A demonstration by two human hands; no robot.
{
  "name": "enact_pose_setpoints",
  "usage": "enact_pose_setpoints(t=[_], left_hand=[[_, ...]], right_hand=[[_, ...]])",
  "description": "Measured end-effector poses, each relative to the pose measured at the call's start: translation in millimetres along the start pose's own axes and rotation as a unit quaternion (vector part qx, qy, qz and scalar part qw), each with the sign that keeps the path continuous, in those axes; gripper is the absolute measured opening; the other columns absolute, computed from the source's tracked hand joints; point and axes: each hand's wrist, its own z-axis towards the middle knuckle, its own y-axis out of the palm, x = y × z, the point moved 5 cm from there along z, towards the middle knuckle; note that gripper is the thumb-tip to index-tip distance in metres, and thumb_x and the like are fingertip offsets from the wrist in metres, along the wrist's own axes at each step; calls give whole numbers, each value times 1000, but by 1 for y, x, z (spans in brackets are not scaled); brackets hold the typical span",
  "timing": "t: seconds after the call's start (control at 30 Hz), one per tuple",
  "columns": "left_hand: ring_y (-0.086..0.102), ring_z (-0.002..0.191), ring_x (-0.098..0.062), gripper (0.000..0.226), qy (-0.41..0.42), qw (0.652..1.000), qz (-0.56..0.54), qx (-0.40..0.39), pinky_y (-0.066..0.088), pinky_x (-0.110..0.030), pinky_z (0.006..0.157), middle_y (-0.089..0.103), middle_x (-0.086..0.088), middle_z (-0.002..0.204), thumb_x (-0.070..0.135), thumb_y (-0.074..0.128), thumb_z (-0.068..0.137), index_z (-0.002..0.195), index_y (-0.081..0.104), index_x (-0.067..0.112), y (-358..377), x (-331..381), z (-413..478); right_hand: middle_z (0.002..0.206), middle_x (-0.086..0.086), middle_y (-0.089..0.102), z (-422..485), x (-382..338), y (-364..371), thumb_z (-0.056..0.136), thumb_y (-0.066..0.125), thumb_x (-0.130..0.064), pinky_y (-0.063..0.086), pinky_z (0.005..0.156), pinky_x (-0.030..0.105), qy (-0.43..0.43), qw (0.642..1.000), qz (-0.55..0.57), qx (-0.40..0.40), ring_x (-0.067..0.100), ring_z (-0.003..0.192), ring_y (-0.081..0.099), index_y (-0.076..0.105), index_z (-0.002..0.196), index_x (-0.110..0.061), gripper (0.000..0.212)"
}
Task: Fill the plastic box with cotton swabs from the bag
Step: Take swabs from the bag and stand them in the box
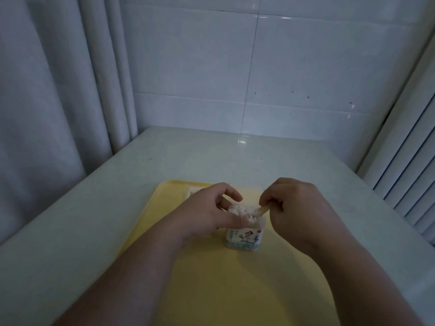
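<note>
A white tiled wall (pixel 259 67) is standing behind a pale table (pixel 94 208), with a grey curtain (pixel 47 90) hanging on the left and a slatted panel (pixel 412 172) running down the right. A yellow tray (pixel 211 290) is lying on the table. The left hand (pixel 207 212) is gripping the top of the plastic box (pixel 242 238), thumb lying across its near rim and forefinger curling behind it. The box is standing upright near the middle of the tray, with white cotton swabs (pixel 240 211) showing at its open top. The right hand (pixel 299 208) is pinching a small bundle of swab sticks (pixel 261 211) at the box's right rim. The bag (pixel 195 191) is lying at the tray's far left corner, mostly hidden behind the left hand.
</note>
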Motion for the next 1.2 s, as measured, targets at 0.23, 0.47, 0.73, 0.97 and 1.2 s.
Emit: enact_pose_setpoints(t=[0.23, 0.47, 0.73, 0.97, 1.2], left_hand=[[64, 82, -15, 48, 1, 1000, 5, 6, 54, -52, 86, 66, -2, 93, 41, 85, 51, 95, 66, 37, 0, 0, -1], [62, 78, -14, 51, 2, 1000, 10, 8, 55, -48, 83, 64, -2, 90, 42, 85, 50, 96, 66, 36, 0, -1, 1], [58, 74, -12, 43, 1, 1000, 1, 1, 50, -33, 74, 61, 0, 86, 23, 87, 66, 102, 65, 30, -1, -2, 0], [60, 74, -10, 49, 0, 1000, -6, -2, 50, -34, 74, 63, 4, 83, 33, 87, 55, 99, 66, 34, 0, -3, 2], [61, 79, -14, 49, -1, 1000, 3, 2, 53, -37, 78, 62, -2, 92, 34, 86, 55, 99, 65, 34, 0, -3, 1]], right_hand=[[95, -13, 62, -6, -10, 0, 86, 49, -12, 38, 56, 7, -10, 997, -20, -68, 4, 80, 52, 70, 98, -29, 29], [82, -11, 59, -2, -4, 4, 85, 55, -13, 44, 54, 15, 43, 997, 41, -58, 4, 70, 56, 65, 87, -29, 19], [92, -4, 62, 9, -12, 13, 82, 52, -9, 56, 72, 35, 33, 990, -6, -139, 15, 82, 59, 60, 88, -26, 19], [103, -14, 54, -1, 1, 14, 92, 46, -10, 42, 70, 12, 40, 983, 148, -103, 0, 91, 54, 66, 98, -29, 29], [73, -12, 63, 0, 10, 6, 87, 65, -20, 40, 54, 4, 74, 981, 175, -23, -6, 67, 54, 64, 78, -33, 16]])
